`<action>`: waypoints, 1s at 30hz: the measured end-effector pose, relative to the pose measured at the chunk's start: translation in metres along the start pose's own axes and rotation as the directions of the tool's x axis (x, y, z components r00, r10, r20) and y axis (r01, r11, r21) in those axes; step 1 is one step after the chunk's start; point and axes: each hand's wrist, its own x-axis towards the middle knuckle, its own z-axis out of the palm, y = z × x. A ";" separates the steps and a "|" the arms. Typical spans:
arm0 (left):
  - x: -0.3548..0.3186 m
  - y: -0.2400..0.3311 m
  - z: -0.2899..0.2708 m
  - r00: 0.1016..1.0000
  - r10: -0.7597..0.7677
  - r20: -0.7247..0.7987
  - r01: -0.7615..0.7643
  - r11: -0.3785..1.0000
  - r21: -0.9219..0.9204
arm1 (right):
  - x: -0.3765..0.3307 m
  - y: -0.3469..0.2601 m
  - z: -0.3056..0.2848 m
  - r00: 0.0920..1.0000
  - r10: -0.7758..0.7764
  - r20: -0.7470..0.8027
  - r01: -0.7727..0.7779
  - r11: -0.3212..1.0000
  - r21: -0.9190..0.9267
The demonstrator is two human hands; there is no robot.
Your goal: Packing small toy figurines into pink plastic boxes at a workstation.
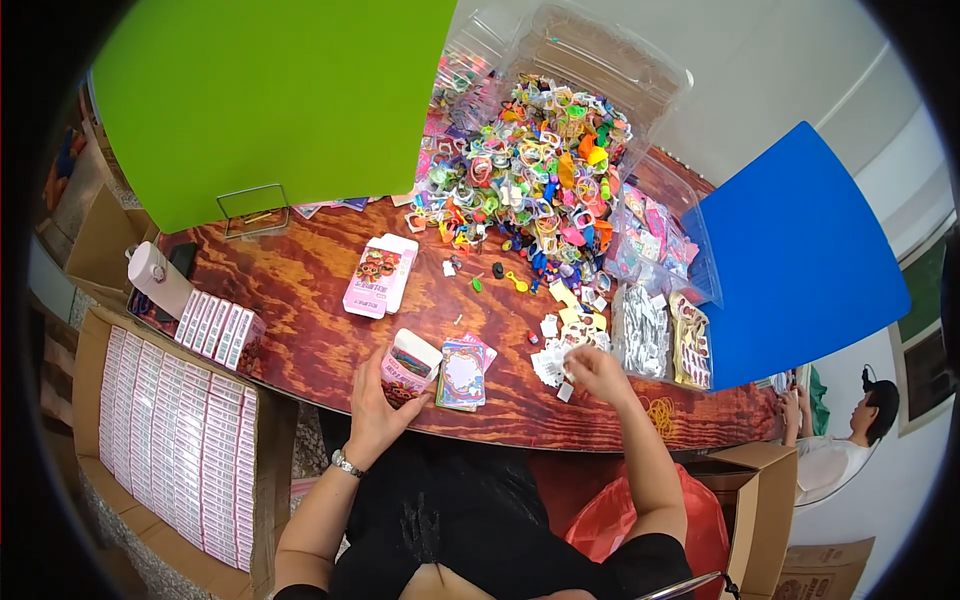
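Observation:
My left hand (375,410) grips a small pink box (408,366) with its top flap open, held just above the near edge of the wooden table (300,330). My right hand (597,372) reaches to a heap of small white tags (552,366) and pinches one or more of them. A stack of colourful cards (462,374) lies between the two hands. Another pink box (378,275) lies flat farther back. A big pile of colourful plastic trinkets (530,170) covers the far middle of the table.
A row of closed pink boxes (218,328) stands at the table's left edge above a carton (175,445) packed with more. Clear bins (590,55), packets (640,330), yellow rubber bands (660,410), a red bag (610,520) and a seated person (840,440) at right.

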 end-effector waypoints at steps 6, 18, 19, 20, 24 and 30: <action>0.002 0.006 0.001 0.999 -0.008 0.039 0.008 1.000 -0.020 | -0.032 -0.003 0.020 0.995 0.099 0.028 -0.100 0.994 0.035; -0.001 0.006 0.000 0.999 -0.001 0.034 0.002 1.000 -0.022 | -0.048 0.011 0.009 0.978 0.154 0.139 -0.168 0.981 0.099; -0.001 0.006 0.000 0.999 -0.001 0.041 0.002 1.000 -0.023 | -0.050 0.011 0.007 0.977 0.161 0.138 -0.175 0.979 0.101; 0.000 0.005 0.001 0.999 0.010 0.032 -0.009 1.000 -0.023 | -0.051 0.008 0.003 0.977 0.178 0.120 -0.199 0.962 0.186; 0.001 0.005 0.004 0.999 0.000 0.036 0.000 1.000 -0.002 | -0.053 0.009 0.002 0.976 0.201 0.082 -0.209 0.974 0.093; 0.002 0.006 0.003 0.999 0.032 0.021 -0.033 0.999 0.026 | -0.056 0.013 0.006 0.997 0.022 0.078 0.007 0.938 -0.346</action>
